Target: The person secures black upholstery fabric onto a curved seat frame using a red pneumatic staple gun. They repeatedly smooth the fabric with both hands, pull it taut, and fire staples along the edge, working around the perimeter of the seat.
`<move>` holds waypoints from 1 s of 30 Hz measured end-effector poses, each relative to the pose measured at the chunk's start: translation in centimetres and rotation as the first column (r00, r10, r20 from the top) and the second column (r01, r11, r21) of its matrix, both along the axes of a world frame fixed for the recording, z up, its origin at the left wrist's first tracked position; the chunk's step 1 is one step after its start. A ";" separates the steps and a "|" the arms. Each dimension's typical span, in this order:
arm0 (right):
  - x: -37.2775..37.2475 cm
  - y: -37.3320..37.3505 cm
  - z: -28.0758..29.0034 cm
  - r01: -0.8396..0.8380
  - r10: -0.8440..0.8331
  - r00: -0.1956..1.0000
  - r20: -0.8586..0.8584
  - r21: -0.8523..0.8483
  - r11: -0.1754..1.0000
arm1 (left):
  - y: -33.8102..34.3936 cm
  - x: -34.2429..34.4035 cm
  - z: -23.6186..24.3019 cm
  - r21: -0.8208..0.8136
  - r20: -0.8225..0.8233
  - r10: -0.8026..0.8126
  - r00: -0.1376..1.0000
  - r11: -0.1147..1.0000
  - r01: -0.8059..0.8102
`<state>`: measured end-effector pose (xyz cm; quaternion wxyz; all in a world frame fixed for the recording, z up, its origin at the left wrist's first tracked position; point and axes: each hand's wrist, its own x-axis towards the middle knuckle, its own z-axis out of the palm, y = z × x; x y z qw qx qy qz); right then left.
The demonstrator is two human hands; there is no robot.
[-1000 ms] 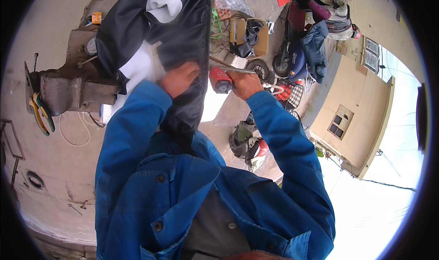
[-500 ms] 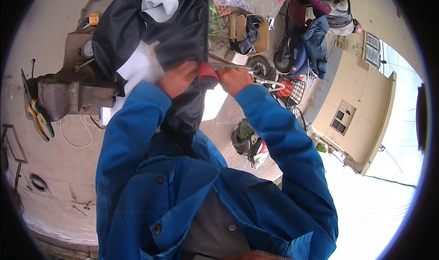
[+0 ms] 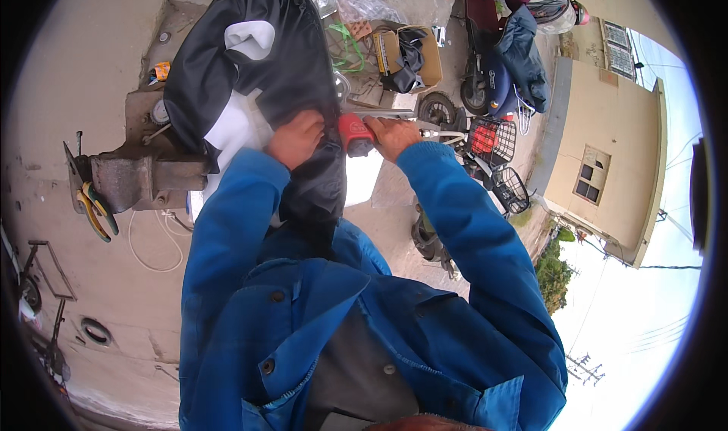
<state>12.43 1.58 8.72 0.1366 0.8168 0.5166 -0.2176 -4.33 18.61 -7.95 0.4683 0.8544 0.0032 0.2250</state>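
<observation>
A large black, leather-like cover (image 3: 296, 40) hangs in front of me, bulky and rounded at the top. White padding-like material (image 3: 241, 124) shows on its left side and through a gap higher up. My left hand (image 3: 298, 139) is closed on the black material near its right edge, fingers bent into it. My right hand (image 3: 393, 137) is closed around a red-and-dark hand tool (image 3: 355, 134), whose red end sits against the cover's right edge. The tool's kind is unclear. Where the tool meets the edge cannot be made out.
A rusty bench vise (image 3: 144, 177) stands at my left, with yellow-green pliers (image 3: 95, 211) beside it. Past my right hand are a cardboard box (image 3: 428, 59) of black scraps, a scooter (image 3: 500, 82) and a wire bicycle basket (image 3: 493, 141). A white cord (image 3: 155, 268) lies looped below the vise.
The whole view has shifted, so most things appear moved slightly right or down. My left hand is less blurred. Both hands keep their places on the cover and the red tool.
</observation>
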 end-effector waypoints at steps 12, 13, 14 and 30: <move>-8.9 -22.2 -14.3 0.421 -0.501 0.852 0.151 0.370 0.828 | 2.1 1.7 6.3 0.225 -0.139 -0.039 0.990 0.972 0.070; -9.1 -22.6 -15.0 0.468 -0.527 0.845 0.086 0.358 0.808 | 2.0 2.9 7.7 0.289 -0.148 -0.071 0.986 0.951 0.112; -9.7 -22.7 -16.0 0.480 -0.560 0.824 0.081 0.425 0.767 | 1.8 5.0 9.0 0.349 -0.158 -0.104 0.982 0.924 0.154; -21.7 -16.3 -7.6 0.933 -0.724 0.325 -0.608 0.333 0.139 | 1.1 14.6 5.6 0.447 -0.785 -0.369 0.498 0.219 0.867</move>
